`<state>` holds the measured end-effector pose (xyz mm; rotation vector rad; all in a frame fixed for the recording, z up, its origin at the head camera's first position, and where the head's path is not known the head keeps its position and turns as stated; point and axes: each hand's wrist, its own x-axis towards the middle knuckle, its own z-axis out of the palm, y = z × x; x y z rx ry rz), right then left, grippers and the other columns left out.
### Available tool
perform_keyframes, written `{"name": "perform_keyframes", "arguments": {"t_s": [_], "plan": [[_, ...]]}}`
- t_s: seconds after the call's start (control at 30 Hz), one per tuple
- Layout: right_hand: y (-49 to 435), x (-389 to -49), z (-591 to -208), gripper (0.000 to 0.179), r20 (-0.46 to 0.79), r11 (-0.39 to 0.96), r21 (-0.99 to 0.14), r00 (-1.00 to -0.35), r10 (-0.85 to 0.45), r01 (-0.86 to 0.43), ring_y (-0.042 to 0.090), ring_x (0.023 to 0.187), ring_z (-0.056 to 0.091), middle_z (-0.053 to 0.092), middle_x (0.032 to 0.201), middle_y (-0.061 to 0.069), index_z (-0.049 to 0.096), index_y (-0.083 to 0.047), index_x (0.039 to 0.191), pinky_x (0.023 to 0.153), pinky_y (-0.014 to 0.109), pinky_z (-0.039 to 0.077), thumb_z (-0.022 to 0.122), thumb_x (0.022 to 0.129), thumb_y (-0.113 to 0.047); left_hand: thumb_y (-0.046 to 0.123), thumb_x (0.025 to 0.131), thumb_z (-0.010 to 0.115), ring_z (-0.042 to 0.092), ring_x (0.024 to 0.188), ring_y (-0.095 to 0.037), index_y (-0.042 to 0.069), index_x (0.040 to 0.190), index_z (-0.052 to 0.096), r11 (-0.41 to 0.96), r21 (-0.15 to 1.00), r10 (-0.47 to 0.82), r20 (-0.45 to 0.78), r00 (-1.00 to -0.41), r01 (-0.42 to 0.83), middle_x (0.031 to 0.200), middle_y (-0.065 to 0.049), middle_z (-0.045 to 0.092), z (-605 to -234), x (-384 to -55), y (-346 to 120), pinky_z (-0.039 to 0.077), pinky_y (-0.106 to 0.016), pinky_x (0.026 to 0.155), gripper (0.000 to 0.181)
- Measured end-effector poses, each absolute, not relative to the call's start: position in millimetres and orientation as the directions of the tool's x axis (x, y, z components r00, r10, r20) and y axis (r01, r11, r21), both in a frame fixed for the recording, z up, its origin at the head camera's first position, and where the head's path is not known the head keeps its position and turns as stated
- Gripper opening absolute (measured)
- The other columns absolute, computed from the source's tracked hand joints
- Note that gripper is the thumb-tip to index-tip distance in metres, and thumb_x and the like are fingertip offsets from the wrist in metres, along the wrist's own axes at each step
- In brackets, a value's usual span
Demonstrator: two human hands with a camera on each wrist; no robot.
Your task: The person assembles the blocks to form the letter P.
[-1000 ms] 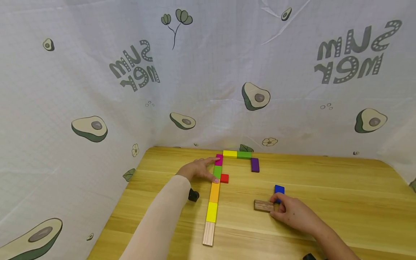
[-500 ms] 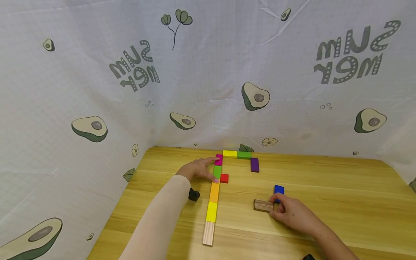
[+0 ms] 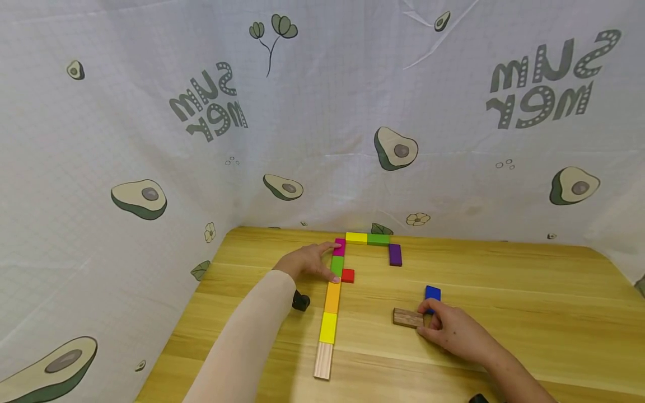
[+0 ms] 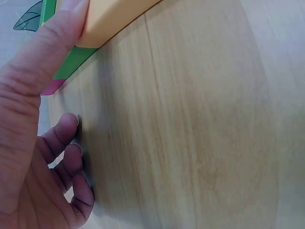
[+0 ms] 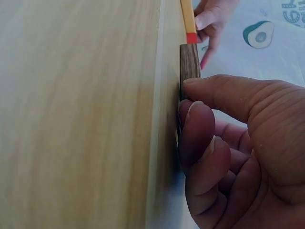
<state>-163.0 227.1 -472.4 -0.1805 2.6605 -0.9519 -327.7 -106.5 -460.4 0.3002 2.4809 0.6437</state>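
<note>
My left hand (image 3: 307, 262) reaches over a line of flat coloured blocks. Its index fingertip touches the magenta block (image 3: 340, 244). Its thumb rests where the green block (image 3: 337, 266) meets the orange block (image 3: 332, 296); the left wrist view shows the other fingers loosely bent above the table. Below lie a yellow block (image 3: 328, 328) and a pale wooden block (image 3: 323, 361). A red block (image 3: 348, 275) sits against the line's right side. Farther right, my right hand (image 3: 453, 330) pinches the right end of a brown wooden block (image 3: 407, 317), close above or on the table.
A blue block (image 3: 433, 295) lies just beyond the right fingers, partly hidden. At the back edge are a yellow block (image 3: 356, 238), another green block (image 3: 378, 239) and a purple block (image 3: 395, 254). A printed curtain (image 3: 322, 123) hangs behind the wooden table (image 3: 504, 285).
</note>
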Motion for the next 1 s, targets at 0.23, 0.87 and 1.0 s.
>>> {"name": "perform_keyframes", "arguments": {"t_s": [0.23, 0.87, 1.0], "plan": [[224, -163, -473, 0.033, -0.263, 0.773, -0.634, -0.942, -0.209, 0.006, 0.014, 0.055, 0.052, 0.058, 0.069, 0.0, 0.061, -0.011, 0.113, 0.049, 0.024, 0.039, 0.08, 0.089, -0.022, 0.056, 0.07, 0.09, 0.028, 0.155, -0.038, 0.044, 0.157, 0.033, 0.85, 0.521, 0.35, -0.456, -0.818, 0.073, 0.168, -0.007, 0.031, -460, -326, -108, 0.025, -0.068, 0.122, 0.105], [212, -164, -470, 0.03, -0.177, 0.742, -0.666, -0.95, -0.258, -0.077, 0.01, 0.057, 0.052, 0.059, 0.074, -0.003, 0.057, -0.009, 0.118, 0.051, 0.023, 0.043, 0.072, 0.096, -0.023, 0.062, 0.074, 0.083, 0.019, 0.157, -0.039, 0.045, 0.157, 0.034, 0.838, 0.531, 0.375, -0.386, -0.843, 0.13, 0.169, -0.01, 0.029, -466, -319, -114, 0.022, -0.071, 0.121, 0.098], [211, -164, -469, 0.029, -0.176, 0.737, -0.672, -0.949, -0.26, -0.078, 0.01, 0.058, 0.052, 0.059, 0.073, -0.003, 0.056, -0.009, 0.118, 0.051, 0.024, 0.044, 0.071, 0.096, -0.021, 0.062, 0.074, 0.083, 0.02, 0.156, -0.039, 0.045, 0.157, 0.034, 0.835, 0.537, 0.377, -0.391, -0.84, 0.125, 0.166, -0.011, 0.033, -465, -319, -115, 0.023, -0.07, 0.121, 0.098]]}}
